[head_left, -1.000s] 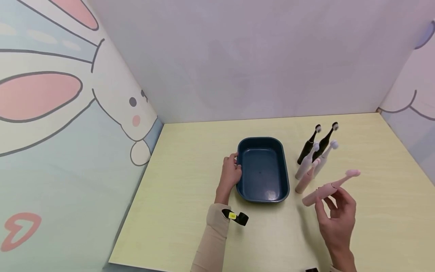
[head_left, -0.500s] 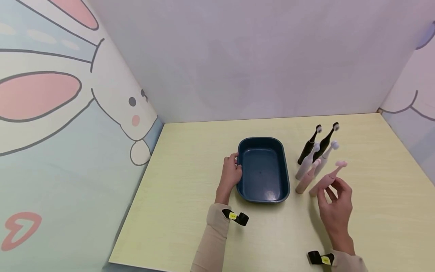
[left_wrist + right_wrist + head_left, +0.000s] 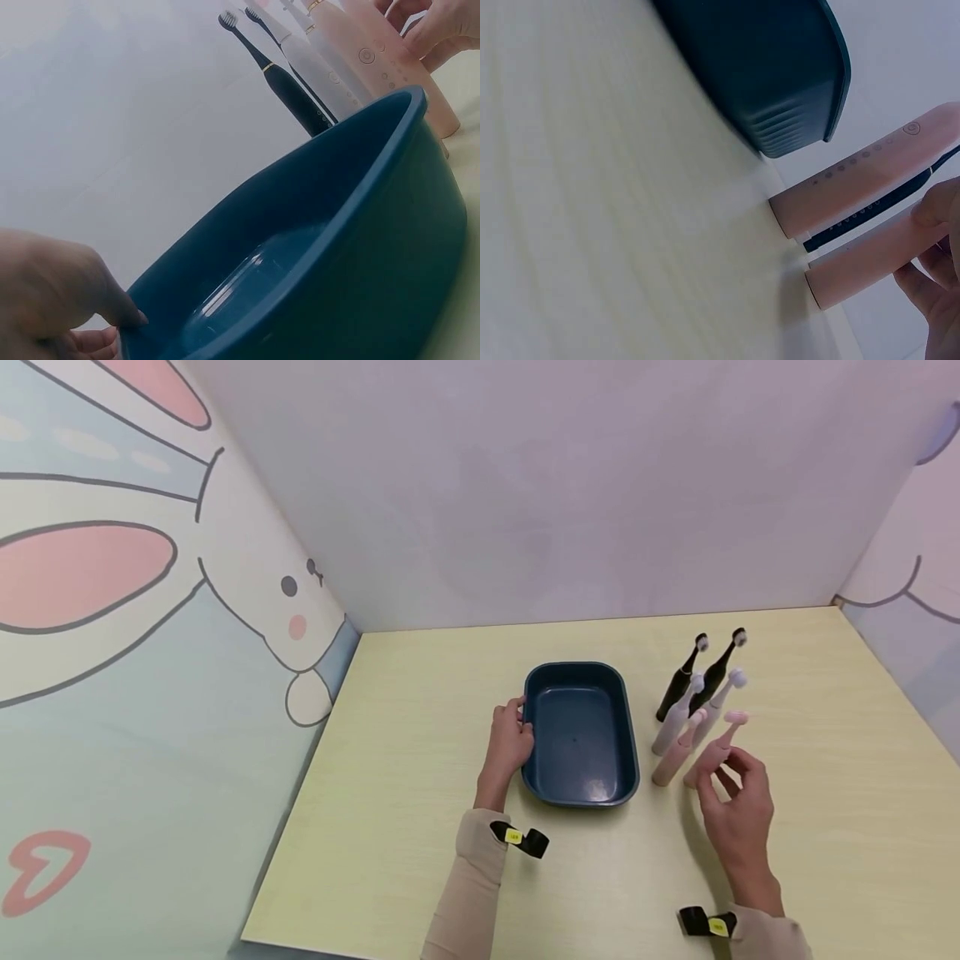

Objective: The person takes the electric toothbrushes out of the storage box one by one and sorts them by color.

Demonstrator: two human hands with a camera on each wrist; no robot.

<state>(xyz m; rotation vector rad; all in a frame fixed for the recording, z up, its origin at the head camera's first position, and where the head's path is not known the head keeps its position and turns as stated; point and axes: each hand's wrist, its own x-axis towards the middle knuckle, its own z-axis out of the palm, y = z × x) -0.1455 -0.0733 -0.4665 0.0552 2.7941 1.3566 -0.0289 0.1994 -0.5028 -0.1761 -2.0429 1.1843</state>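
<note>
My left hand [image 3: 511,737] grips the left rim of a dark blue plastic basin [image 3: 576,743], thumb on the inside wall and fingers outside. To the right, my right hand [image 3: 738,806] pinches the handle of a pink electric toothbrush [image 3: 712,756], which stands near upright with its base at the table. Just left of it stands another pink electric toothbrush [image 3: 673,762]. Behind these are two white electric toothbrushes [image 3: 675,724] and two black ones, the nearer black toothbrush [image 3: 677,689] at the left. In the right wrist view, the held toothbrush [image 3: 870,262] has its base close to the table surface.
The pale yellow table [image 3: 405,777] meets a plain light wall [image 3: 570,493] at the back. A wall with a rabbit drawing [image 3: 255,593] rises at the left, and another printed wall [image 3: 915,552] at the right. The toothbrushes stand in two close rows beside the basin.
My right hand has moved left and brought the pink toothbrush from a tilted, raised position to near upright beside the other pink one. The left hand and basin have stayed in place.
</note>
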